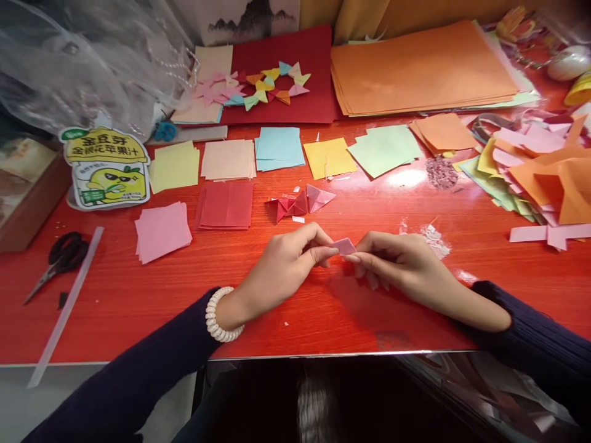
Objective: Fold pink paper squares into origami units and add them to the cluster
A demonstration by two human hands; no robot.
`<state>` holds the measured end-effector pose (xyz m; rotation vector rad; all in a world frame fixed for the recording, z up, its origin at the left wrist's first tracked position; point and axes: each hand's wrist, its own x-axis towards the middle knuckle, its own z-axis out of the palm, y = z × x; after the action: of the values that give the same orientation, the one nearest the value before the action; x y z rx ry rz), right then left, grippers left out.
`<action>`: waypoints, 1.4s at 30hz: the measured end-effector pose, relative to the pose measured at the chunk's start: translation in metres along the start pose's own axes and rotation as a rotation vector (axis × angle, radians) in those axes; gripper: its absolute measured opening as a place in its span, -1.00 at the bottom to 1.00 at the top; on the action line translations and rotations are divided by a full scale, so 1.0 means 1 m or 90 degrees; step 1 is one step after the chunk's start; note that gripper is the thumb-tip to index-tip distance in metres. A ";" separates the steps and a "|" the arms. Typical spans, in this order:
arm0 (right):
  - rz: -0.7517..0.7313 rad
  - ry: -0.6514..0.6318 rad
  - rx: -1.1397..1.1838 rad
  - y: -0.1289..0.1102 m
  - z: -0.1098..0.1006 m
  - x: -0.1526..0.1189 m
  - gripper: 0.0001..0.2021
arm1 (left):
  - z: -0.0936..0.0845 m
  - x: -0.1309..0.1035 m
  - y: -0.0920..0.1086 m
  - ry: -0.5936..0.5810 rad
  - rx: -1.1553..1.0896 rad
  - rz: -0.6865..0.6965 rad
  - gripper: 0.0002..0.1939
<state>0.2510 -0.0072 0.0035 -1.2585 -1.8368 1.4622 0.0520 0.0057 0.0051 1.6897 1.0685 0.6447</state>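
A small folded piece of pink paper [344, 247] is held between my two hands, a little above the red table [295, 295]. My left hand [295, 258] pinches its left end between thumb and fingers. At its right corner, my right hand [392, 258] grips it the same way. Just beyond my hands lie a folded red paper piece [290, 206] and a folded pink piece [319, 198], side by side on the table. White paper scraps [298, 219] are scattered around them.
Stacks of coloured squares, such as yellow [174, 166], blue [279, 149] and red [225, 206], line the table. Scissors [64, 255] and a pale strip [69, 307] lie left. Finished paper rings [277, 83] rest behind. Paper offcuts [549, 166] pile up right.
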 end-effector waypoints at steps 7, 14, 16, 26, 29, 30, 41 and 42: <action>-0.001 0.022 -0.026 -0.002 -0.001 0.003 -0.81 | -0.007 0.002 0.005 -0.022 0.042 -0.028 -0.75; 0.009 0.005 -0.016 -0.002 -0.002 0.004 -0.83 | -0.004 -0.001 0.003 0.034 0.088 -0.019 -0.73; 0.008 0.017 -0.021 0.002 -0.005 0.005 -0.82 | -0.004 0.000 0.004 0.040 0.066 -0.019 -0.78; 0.027 0.141 -0.191 0.009 -0.031 0.019 -0.74 | -0.021 0.005 0.004 0.212 -0.172 -0.078 -0.89; 0.018 0.148 -0.240 0.007 -0.031 0.026 -0.74 | -0.019 0.004 0.003 0.208 -0.164 -0.073 -0.91; 0.015 0.150 -0.247 0.007 -0.030 0.028 -0.74 | -0.018 0.004 0.004 0.211 -0.166 -0.068 -0.92; -0.065 0.140 -0.294 0.015 -0.031 0.033 -0.56 | -0.031 0.006 0.006 0.297 -0.219 -0.057 -0.92; -0.064 0.144 -0.300 0.016 -0.035 0.032 -0.55 | -0.032 0.006 0.006 0.303 -0.222 -0.055 -0.92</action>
<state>0.2703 0.0376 -0.0062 -1.4482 -2.1172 0.8163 0.0313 0.0251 0.0217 1.2087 1.2620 1.1423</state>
